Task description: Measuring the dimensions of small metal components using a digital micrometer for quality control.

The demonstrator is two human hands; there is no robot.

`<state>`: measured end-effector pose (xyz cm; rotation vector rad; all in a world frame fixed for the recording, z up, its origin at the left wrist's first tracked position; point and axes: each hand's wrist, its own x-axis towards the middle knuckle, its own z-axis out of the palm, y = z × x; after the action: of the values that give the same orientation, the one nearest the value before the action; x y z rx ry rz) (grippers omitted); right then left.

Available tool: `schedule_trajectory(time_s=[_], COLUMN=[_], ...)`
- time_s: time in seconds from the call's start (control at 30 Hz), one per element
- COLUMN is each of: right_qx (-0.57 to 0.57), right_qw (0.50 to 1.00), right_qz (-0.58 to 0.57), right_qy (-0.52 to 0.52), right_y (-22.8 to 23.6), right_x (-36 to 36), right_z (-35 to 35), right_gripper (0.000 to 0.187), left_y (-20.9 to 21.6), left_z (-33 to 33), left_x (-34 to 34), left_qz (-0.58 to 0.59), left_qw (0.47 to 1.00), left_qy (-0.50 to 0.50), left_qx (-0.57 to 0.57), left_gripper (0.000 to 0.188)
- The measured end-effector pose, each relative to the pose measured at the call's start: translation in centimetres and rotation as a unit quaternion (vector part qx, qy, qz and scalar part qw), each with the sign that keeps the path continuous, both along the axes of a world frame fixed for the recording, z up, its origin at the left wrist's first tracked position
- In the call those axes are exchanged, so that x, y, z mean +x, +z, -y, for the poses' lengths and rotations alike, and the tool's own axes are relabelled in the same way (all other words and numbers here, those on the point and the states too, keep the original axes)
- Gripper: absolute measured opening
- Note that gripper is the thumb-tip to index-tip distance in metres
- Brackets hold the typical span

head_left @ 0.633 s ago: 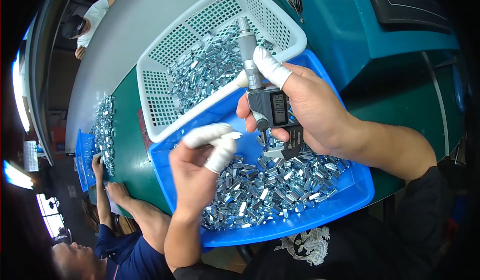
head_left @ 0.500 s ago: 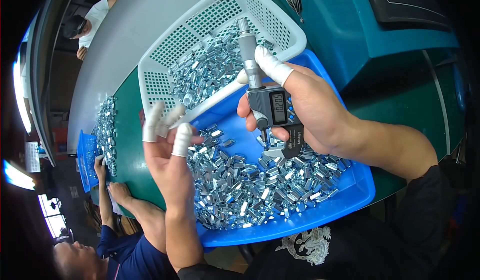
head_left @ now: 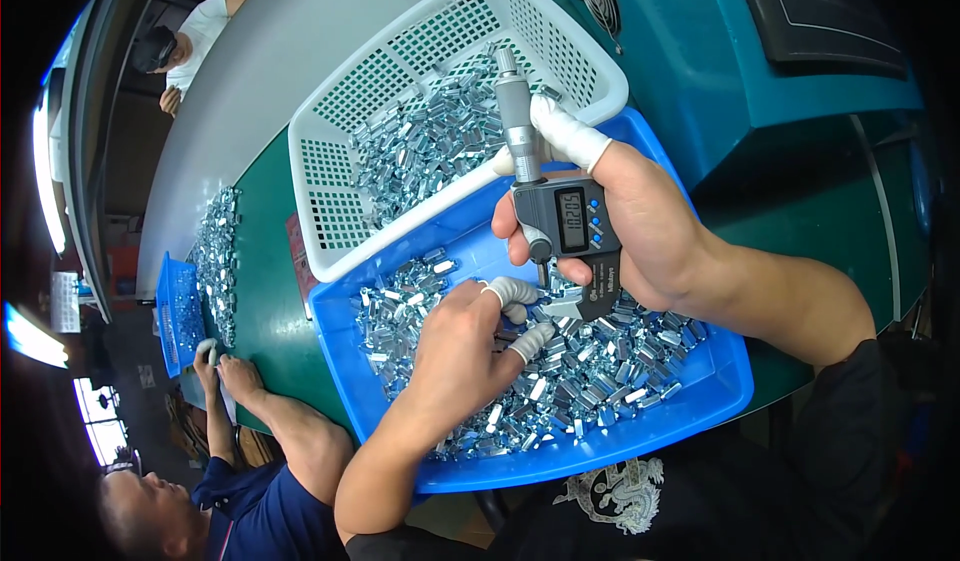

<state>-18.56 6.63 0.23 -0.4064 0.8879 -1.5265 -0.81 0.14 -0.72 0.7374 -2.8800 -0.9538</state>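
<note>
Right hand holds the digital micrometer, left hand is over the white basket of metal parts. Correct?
Wrong container: the left hand is over the blue bin of metal parts, per the head view. The right hand does hold the digital micrometer.

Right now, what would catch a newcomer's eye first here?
Probably the gray digital micrometer, held in the right hand near the middle. Left of its lower end is the left hand in pale finger cots, over shiny hex-sided metal pieces heaped in a blue tray. Beyond that, a white perforated basket holds more pieces.
</note>
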Motion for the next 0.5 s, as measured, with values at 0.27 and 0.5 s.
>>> schedule_trajectory(time_s=[0.27, 0.5], right_qx=[0.008, -0.001], right_qw=[1.000, 1.000], right_qz=[0.009, 0.002], right_qy=[-0.002, 0.001], right_y=[-0.4, -0.6], right_x=[-0.2, -0.2], right_z=[0.1, 0.2], right_gripper=[0.045, 0.046], left_y=[0.1, 0.4], left_z=[0.5, 1.0], left_x=[-0.1, 0.6], left_qz=[0.028, 0.064], left_qw=[0.995, 0.997], left_qy=[0.030, 0.001], left_qx=[0.090, 0.039], left_gripper=[0.029, 0.025])
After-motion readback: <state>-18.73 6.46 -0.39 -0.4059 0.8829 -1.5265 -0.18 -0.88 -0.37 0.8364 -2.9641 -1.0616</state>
